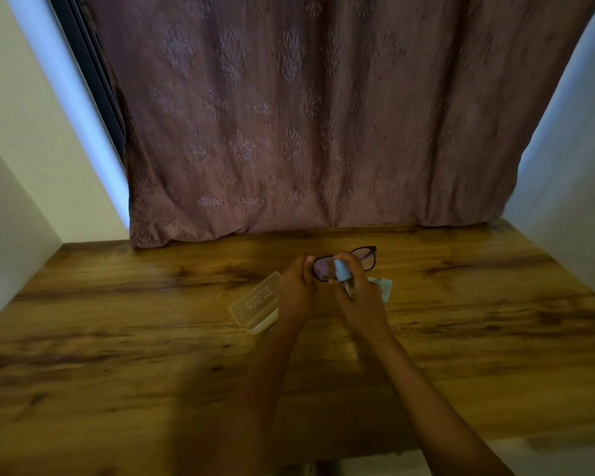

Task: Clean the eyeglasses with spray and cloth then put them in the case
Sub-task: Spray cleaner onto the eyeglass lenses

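Observation:
Black-framed eyeglasses (366,256) are held above the wooden table (117,338), lenses facing me. My left hand (294,286) pinches their left end. My right hand (358,297) grips a small spray bottle (341,271) with a light-blue top, held right in front of the left lens. A pale blue-green cloth (385,286) lies on the table behind my right hand, mostly hidden. The translucent beige glasses case (255,302) lies shut on the table just left of my left hand, partly covered by the wrist.
A mauve patterned curtain (306,115) hangs down to the table's far edge. White walls (21,166) close in the table on both sides. The table's near edge runs below my forearms.

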